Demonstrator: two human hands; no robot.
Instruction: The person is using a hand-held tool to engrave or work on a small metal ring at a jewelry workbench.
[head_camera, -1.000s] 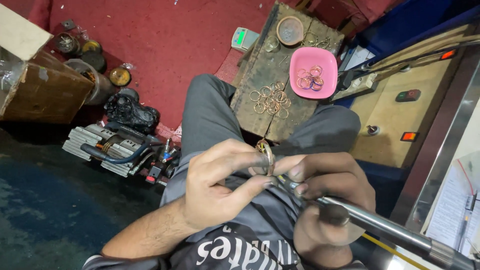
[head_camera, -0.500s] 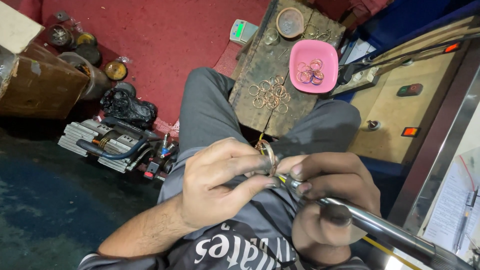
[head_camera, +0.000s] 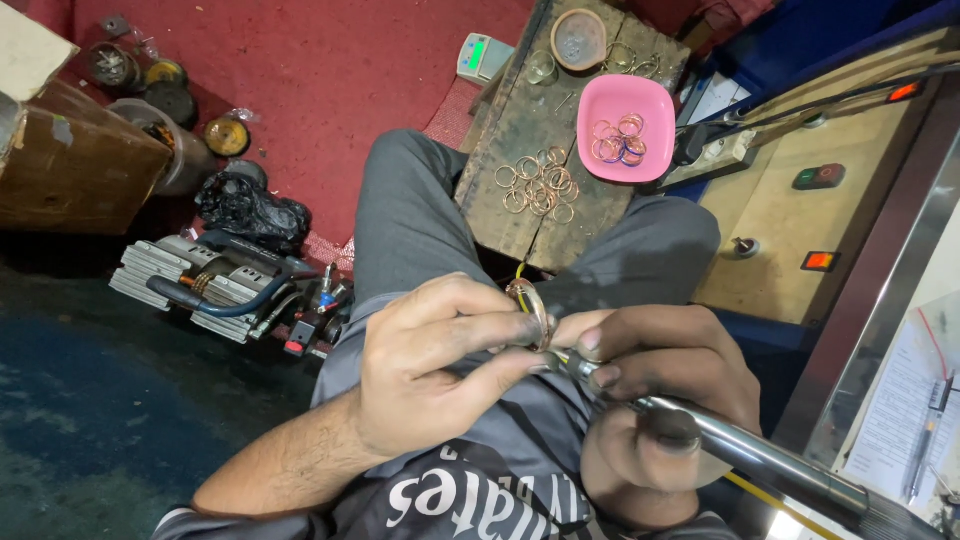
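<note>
Head view over our lap: our left hand (head_camera: 430, 385) pinches a ring (head_camera: 530, 312) edge-on; our right hand (head_camera: 655, 400) grips a steel handpiece (head_camera: 740, 450) running lower right to upper left, tip hidden at the ring, far end cut off.

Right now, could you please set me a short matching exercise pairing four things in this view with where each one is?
Things:
1. metal bangle ring
2. silver rotary handpiece
3. pink plastic tray
4. small digital scale

Places:
A. on the red carpet
B. on the wooden board, holding rings
C. gripped in the right hand
D. pinched by the left hand

Pairs: 1-D, 2-C, 3-B, 4-A
</note>
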